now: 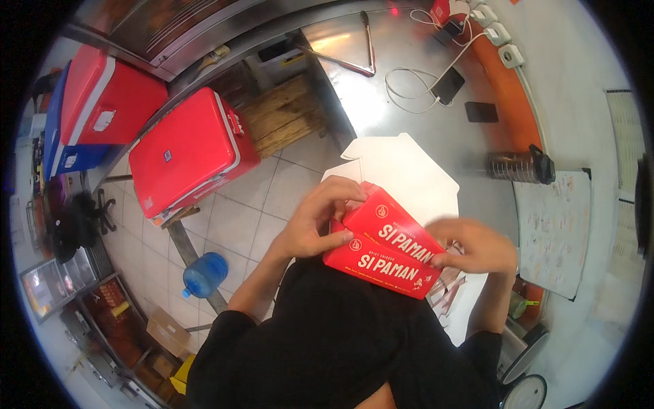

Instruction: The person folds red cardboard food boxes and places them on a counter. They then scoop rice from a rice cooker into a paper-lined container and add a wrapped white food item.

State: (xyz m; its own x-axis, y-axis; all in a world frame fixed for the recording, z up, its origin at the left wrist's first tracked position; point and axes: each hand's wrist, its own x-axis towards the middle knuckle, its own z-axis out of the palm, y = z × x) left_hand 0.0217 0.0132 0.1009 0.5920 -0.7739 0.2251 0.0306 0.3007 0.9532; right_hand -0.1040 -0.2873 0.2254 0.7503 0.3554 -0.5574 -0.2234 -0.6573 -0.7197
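A red cardboard food box point(392, 255) with white lettering is held in front of my black shirt, its two red panels meeting at an angle. My left hand point(320, 221) grips its left end, thumb on the front panel and fingers over the upper edge. At the right end, my right hand point(473, 247) pinches the box between thumb and fingers, and the fingers look slightly blurred. Beyond the box lie white flat cardboard blanks point(412, 163) on the steel table. More white and red cardboard point(463, 307) shows beneath my right forearm.
On the steel table point(422, 126) are tongs point(371, 51), a phone with a white cable point(448, 86), a dark flat rectangle point(481, 112) and a dark-lidded shaker point(521, 165). A whiteboard point(555, 232) stands right. Red coolers point(187, 150) and a blue water jug point(204, 275) are left.
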